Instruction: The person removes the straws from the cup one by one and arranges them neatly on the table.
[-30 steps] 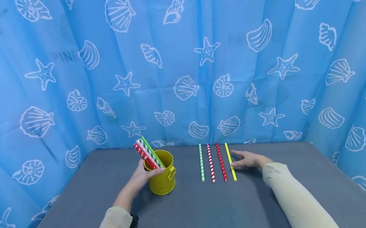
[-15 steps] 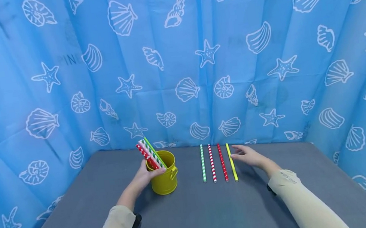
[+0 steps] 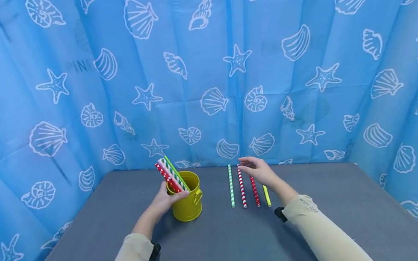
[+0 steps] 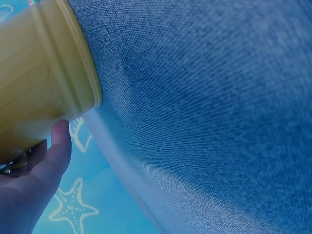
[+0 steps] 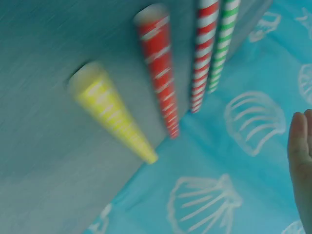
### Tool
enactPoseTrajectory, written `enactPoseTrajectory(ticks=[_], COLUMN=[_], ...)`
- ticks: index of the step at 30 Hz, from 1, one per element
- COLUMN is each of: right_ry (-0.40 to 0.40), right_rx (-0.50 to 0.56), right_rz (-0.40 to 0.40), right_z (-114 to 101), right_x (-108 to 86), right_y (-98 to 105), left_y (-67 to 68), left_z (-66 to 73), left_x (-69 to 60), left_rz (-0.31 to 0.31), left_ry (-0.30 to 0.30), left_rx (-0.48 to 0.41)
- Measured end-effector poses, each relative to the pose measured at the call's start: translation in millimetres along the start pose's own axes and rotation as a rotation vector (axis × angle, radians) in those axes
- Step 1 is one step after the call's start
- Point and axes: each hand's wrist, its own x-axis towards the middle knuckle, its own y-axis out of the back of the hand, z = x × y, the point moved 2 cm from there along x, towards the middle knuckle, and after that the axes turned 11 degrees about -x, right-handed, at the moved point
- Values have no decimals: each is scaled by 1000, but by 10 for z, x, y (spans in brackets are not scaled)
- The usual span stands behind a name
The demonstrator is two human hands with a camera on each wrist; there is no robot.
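Observation:
My left hand [image 3: 164, 201] holds the yellow metal bucket [image 3: 187, 210], thumb across its near rim; a finger also shows against the bucket in the left wrist view. Several paper straws [image 3: 170, 175] lean left in it: red with white marks, pale, green-striped and plain green. On the table lie a green-and-white straw [image 3: 231, 188], a red-and-white striped straw [image 3: 242, 191], a red patterned straw [image 3: 255, 193] and a yellow straw [image 3: 267, 197]. Over their far ends hovers my right hand [image 3: 263, 172], fingers loosely bent and holding nothing. It hides the far ends of the red patterned and yellow straws.
The grey cloth-covered table [image 3: 222, 245] runs back to a blue curtain [image 3: 193, 63] printed with white shells and starfish. The curtain also stands along both sides. A dark wrist device [image 3: 280, 214] sits under my right sleeve.
My right hand has lifted away from beside the yellow straw and moved left across the row, over the red straws. My left hand and the bucket stay in place.

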Motion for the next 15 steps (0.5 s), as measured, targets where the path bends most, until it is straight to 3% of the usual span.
enactPoseTrajectory(ticks=[15], right_ry=[157], right_rx=[253], right_rz=[-127], right_z=[-683], right_x=[252], right_y=[-651], left_y=[1], left_z=[2], left_x=[19], left_rz=[14], left_ry=[-42], left_rx=[19])
